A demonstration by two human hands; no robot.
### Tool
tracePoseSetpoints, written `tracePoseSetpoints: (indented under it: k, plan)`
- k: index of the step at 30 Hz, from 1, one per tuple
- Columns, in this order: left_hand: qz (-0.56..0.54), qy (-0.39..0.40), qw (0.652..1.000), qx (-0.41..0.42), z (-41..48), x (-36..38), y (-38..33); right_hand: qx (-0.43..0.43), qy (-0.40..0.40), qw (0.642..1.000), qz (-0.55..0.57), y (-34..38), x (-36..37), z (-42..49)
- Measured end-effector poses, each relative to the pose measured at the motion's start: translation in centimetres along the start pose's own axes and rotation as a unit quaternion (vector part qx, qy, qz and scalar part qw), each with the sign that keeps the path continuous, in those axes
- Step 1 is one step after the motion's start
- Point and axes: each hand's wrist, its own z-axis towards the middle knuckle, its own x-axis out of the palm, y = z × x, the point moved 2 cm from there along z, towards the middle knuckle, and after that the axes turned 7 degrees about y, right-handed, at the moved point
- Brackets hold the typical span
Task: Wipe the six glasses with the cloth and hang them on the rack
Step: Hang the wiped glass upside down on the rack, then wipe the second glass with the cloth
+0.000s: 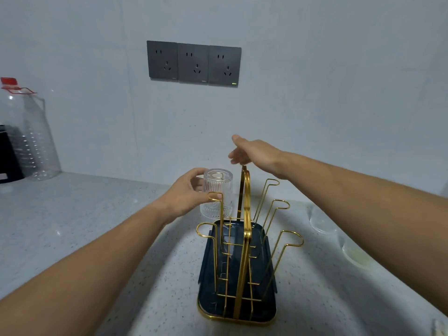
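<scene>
The glass (218,183), ribbed and upside down, is in our left hand (186,197), whose fingers and thumb curl round its left side at the far left corner of the rack (261,287). A gold peg loop shows through its base, so we judge it is going over that peg. We should lower it straight until it hangs, then let go. Our right hand (254,151) hovers with fingers fairly straight just above the rack's handle (246,202), gripping nothing we can see; whether it touches, we cannot tell. Two more glasses (323,223) stand on the worktop (97,226) to the right.
</scene>
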Motion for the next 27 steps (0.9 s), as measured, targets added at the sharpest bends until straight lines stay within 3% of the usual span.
tracePoseSetpoints:
  k: [4,8,15,22,27]
  plan:
    - [-0.011,-0.049,0.999,0.009,-1.6,-1.6,-3.3,-0.016,-0.094,0.994,0.051,-0.5,-3.4,-3.2]
    - [0.011,-0.100,0.992,0.074,-3.5,-1.3,-9.8,-0.018,-0.155,0.981,0.112,-2.6,-7.0,-8.8]
    - [0.079,-0.003,0.986,0.146,-7.3,7.0,-21.6,0.018,-0.219,0.959,0.181,-9.4,-11.0,-22.6]
    - [0.183,0.162,0.968,0.048,-6.3,19.6,-22.6,0.114,-0.177,0.964,0.163,-16.5,-10.0,-31.9]
    - [0.190,0.165,0.965,-0.067,-4.2,27.8,-17.4,0.163,-0.134,0.957,0.199,-20.1,-7.4,-32.8]
